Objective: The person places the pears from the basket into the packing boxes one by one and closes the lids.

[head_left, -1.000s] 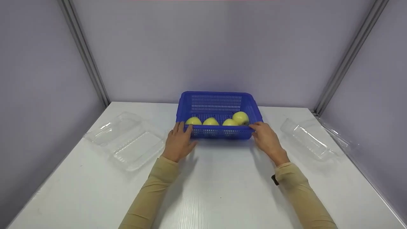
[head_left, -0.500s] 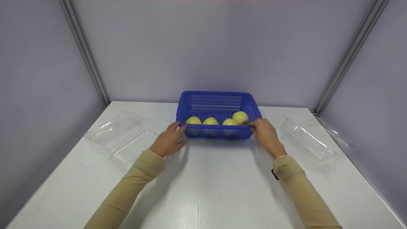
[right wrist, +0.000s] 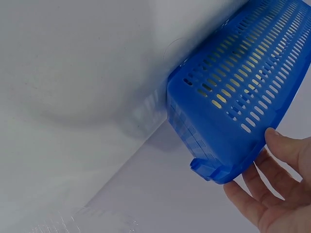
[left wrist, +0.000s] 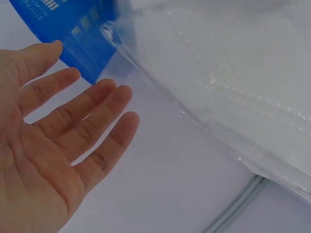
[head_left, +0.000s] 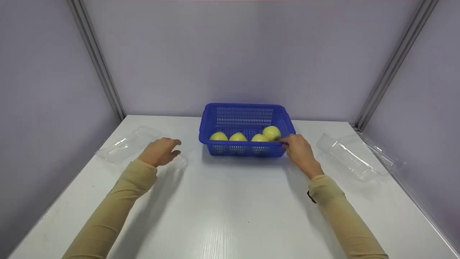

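Blue basket: upright on the table, near its rear edge, about midway across. Four yellow-green apples visible inside, three in a row by the front wall, the fourth just behind at the right end. Right hand: at the basket's front right corner, thumb and fingers pinching the rim (thumb on the outer wall, per the right wrist view). Left hand: over the left clear plastic container, hiding part of it; fingers extended, loosely spread, holding nothing. Right clear plastic container: lies on the table's right side, apart from both hands.
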